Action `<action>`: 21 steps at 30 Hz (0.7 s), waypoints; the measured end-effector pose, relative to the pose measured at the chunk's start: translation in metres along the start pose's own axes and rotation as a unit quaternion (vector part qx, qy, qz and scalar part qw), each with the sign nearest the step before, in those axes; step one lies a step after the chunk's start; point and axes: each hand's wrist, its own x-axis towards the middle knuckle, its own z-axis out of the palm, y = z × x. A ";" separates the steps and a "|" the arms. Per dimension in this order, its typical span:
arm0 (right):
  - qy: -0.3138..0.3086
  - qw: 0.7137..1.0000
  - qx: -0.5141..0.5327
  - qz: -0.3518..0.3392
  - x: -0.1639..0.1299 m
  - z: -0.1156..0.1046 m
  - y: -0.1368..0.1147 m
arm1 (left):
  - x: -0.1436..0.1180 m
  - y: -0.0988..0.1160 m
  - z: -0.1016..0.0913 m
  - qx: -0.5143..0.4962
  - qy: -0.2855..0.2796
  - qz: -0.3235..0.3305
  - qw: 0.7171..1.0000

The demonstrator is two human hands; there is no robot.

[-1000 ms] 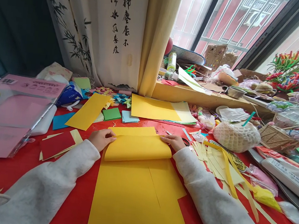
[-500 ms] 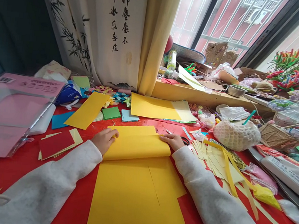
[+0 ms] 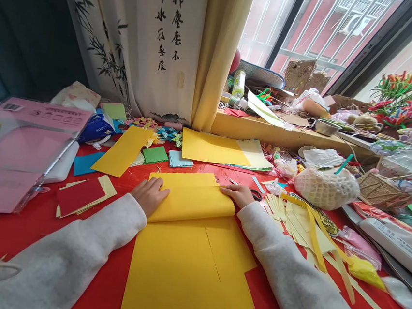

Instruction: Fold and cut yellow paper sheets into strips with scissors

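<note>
A large yellow paper sheet lies on the red table in front of me, on top of other yellow sheets. Its far part is folded back toward me into a curled flap. My left hand presses flat on the flap's left end. My right hand holds down the flap's right corner with its fingertips. Both arms are in grey-white sleeves.
Scissors lie just behind my right hand. Yellow paper strips spread to the right, beside a netted round fruit and a basket. A pink paper pack sits left. More coloured sheets lie behind, below a cluttered sill.
My left hand has slid right along the folded flap, pressing it flatter. My right hand has stayed at the right corner.
</note>
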 end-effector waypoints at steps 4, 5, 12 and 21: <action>0.004 1.000 -0.013 -0.005 0.001 -0.001 0.001 | 0.000 -0.001 0.009 -0.047 0.041 0.055 0.997; 0.003 1.000 -0.015 -0.006 0.000 -0.001 0.000 | 0.000 -0.002 0.012 -0.056 0.030 0.063 0.996; 0.005 1.000 -0.026 -0.011 -0.003 0.001 -0.005 | -0.005 -0.004 0.026 -0.063 -0.023 0.053 0.996; 0.010 0.999 -0.048 -0.014 0.001 0.000 -0.002 | -0.008 0.001 0.014 -0.100 -0.036 0.056 0.993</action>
